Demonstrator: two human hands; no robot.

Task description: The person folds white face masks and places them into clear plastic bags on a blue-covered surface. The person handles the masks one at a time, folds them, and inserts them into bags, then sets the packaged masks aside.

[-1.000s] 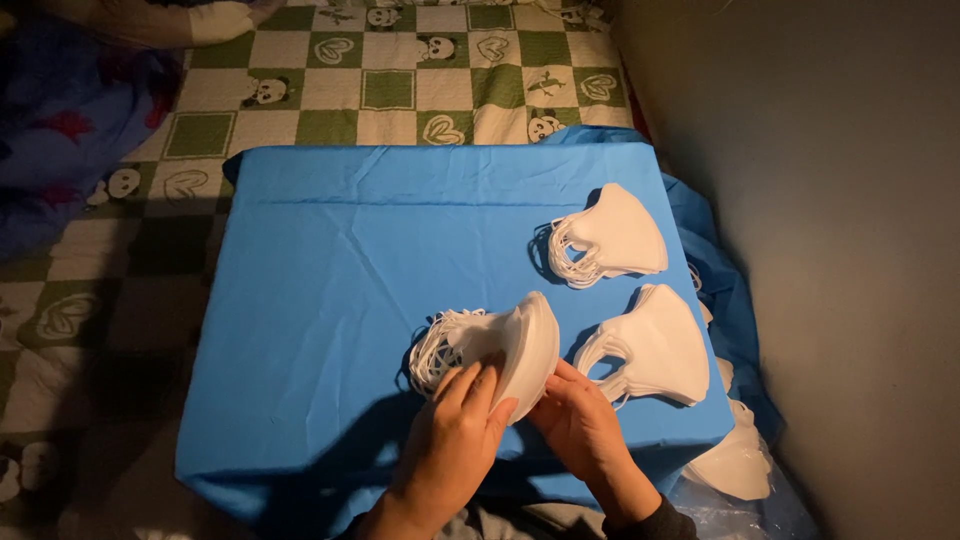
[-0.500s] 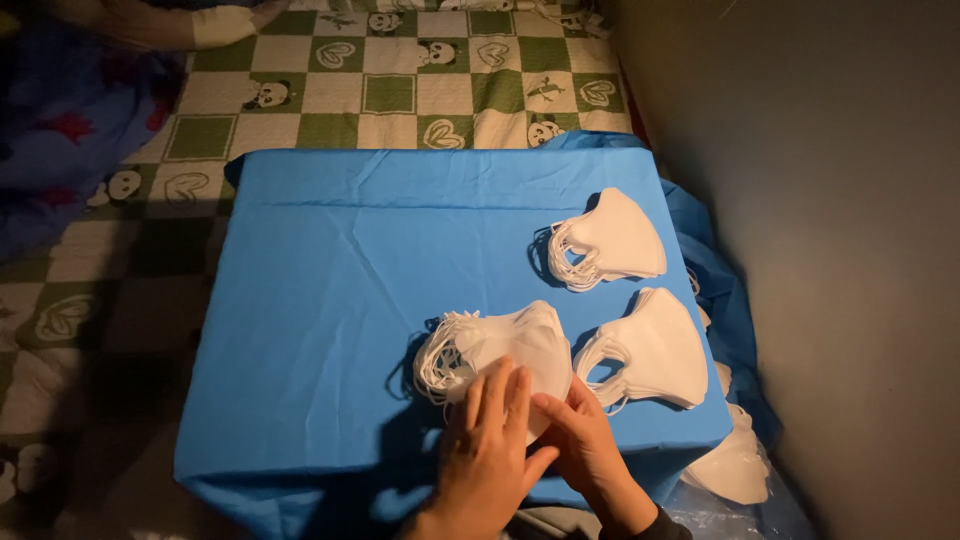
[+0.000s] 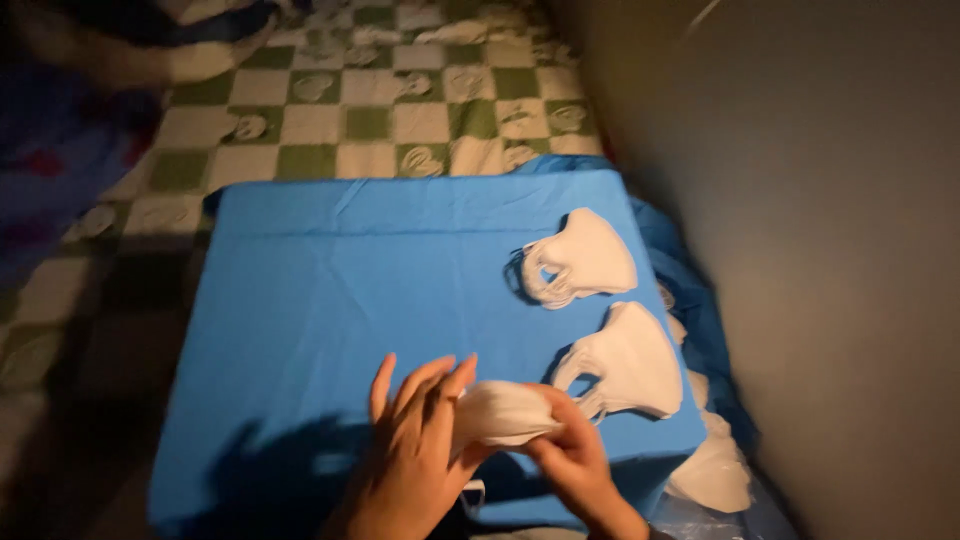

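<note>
Presently we list: blue cloth-covered table; at its near edge, a stack of white folded fabric face masks, gripped by our left hand and right hand. Two more white mask piles lie toward the table's right edge.

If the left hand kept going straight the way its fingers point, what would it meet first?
The left hand points up the blue cloth. Only bare cloth lies ahead, then the checkered blanket beyond its far edge. The mask piles sit off to the right, though depth is hard to judge.
</note>
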